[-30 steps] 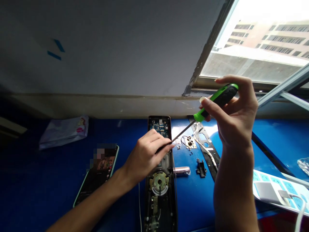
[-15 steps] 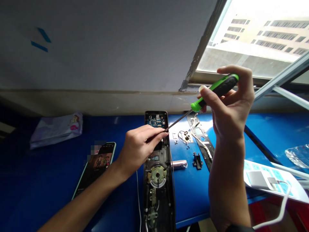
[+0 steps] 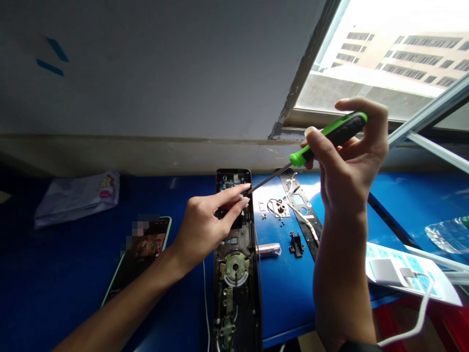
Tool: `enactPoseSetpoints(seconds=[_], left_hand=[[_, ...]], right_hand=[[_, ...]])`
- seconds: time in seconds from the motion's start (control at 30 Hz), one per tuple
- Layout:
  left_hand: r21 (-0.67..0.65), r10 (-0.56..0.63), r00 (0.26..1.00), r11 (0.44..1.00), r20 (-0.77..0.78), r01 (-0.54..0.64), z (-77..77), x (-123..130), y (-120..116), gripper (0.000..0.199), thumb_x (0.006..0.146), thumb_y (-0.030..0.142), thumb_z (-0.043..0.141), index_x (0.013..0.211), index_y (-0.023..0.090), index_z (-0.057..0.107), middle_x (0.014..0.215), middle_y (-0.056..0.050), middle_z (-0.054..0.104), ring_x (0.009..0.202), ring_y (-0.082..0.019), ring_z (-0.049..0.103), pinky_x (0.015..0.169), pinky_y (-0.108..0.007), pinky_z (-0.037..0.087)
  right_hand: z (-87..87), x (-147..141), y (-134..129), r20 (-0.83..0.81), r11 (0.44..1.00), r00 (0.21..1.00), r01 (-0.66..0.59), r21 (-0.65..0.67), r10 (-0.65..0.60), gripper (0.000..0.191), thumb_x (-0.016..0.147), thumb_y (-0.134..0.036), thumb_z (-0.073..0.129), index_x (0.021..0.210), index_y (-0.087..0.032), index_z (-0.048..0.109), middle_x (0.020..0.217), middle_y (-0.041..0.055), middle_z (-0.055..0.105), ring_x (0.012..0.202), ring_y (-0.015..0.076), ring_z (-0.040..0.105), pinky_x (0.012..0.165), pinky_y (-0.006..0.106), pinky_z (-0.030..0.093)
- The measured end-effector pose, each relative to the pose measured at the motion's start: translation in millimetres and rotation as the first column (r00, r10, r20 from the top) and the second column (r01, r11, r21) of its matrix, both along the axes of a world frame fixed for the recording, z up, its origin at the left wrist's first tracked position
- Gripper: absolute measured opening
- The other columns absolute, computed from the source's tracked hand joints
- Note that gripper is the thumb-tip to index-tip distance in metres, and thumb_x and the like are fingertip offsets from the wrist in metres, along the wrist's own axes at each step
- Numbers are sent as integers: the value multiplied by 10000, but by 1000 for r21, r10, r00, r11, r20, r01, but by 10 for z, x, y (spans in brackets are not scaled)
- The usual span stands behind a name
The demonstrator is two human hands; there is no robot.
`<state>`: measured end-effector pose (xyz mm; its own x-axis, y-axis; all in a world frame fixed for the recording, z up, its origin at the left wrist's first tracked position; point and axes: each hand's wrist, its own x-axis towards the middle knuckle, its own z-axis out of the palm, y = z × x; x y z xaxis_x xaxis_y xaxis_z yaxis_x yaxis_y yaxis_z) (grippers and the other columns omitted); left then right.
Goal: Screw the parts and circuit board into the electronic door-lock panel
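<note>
My right hand (image 3: 351, 151) grips a screwdriver (image 3: 333, 137) by its green and black handle, the shaft slanting down to the left. Its tip is close to the fingertips of my left hand (image 3: 216, 212). The left thumb and fingers are bent together around a small shiny piece, too small to name. Under that hand lies a long, opened black housing (image 3: 256, 288), which looks like an electronic door lock. A blue circuit board (image 3: 227, 184) sits at its far end and a round metal mechanism (image 3: 235, 269) in its middle. My left hand hides part of the inside.
Right of the housing lie a black plate with white cable (image 3: 306, 217), a small wired module (image 3: 280, 209), loose screws, a black bracket (image 3: 296, 244) and a pinkish wrapped cylinder (image 3: 270, 250). A phone (image 3: 139, 254) lies left; a power strip (image 3: 403, 269) is at right.
My left thumb and index finger have parted at the screwdriver tip, and the small shiny piece now shows between the fingers. My right hand keeps its hold. The view has shifted slightly.
</note>
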<state>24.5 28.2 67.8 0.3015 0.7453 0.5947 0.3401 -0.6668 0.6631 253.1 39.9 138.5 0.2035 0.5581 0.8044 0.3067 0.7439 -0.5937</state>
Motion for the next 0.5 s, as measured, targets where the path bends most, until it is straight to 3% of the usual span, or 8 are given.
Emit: enactPoseSetpoints(seconds=[0.17,0.5], left_hand=[[76,-6,999,997,-52,10,-3,-15,16,211,899,174,780,1107,164,812,1056,-18,839,870,-163,826,801,-182,650],[223,-5,990,974,-144,37,-31,-46,65,172,932,187,740,1086,162,812,1043,-35,842,866,-183,829,827,-217,668]], right_hand=[[49,-110,-50,-1,997,998,-63,-38,63,429,788,-352,885,1126,-360,623,746,-67,674,521,155,644,447,330,614],[99,-189,-135,82,996,996,25,-84,-19,412,780,-428,872,1117,-440,637,833,-51,668,594,204,675,540,423,668]])
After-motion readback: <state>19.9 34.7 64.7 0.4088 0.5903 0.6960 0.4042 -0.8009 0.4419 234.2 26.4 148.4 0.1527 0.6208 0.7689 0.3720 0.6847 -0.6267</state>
